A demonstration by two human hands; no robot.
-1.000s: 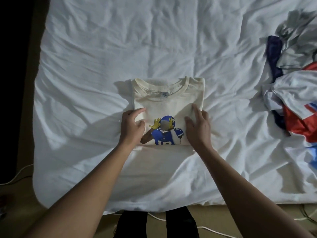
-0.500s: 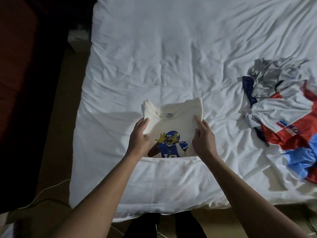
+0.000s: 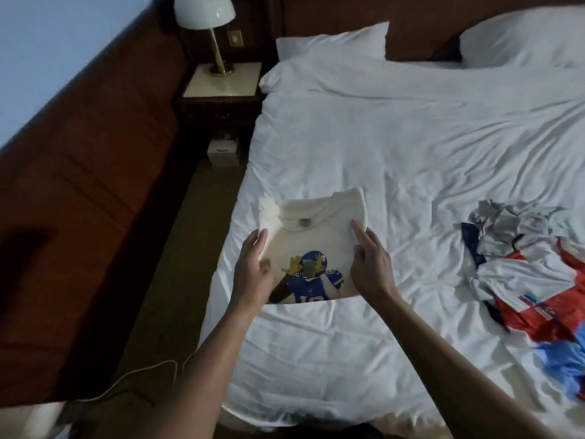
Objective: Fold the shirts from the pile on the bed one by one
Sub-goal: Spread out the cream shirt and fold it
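A folded cream shirt (image 3: 316, 239) with a blue football-player print is held just above the white bed (image 3: 395, 153), near its left edge. My left hand (image 3: 253, 274) grips the shirt's left side, thumb on top and fingers underneath. My right hand (image 3: 370, 267) grips the right side the same way. The shirt's far left corner droops a little. The pile of unfolded shirts (image 3: 531, 267), grey, white, red and blue, lies crumpled at the right side of the bed.
Two white pillows (image 3: 332, 42) lie at the head of the bed. A nightstand (image 3: 221, 80) with a lamp (image 3: 205, 14) stands at the far left, a small box (image 3: 223, 150) below it. A white cable (image 3: 136, 378) runs across the floor on the left.
Both hands have gone from pressing the folded shirt flat on the bed to gripping its sides and lifting it leftward. The view has tilted up, showing pillows and nightstand.
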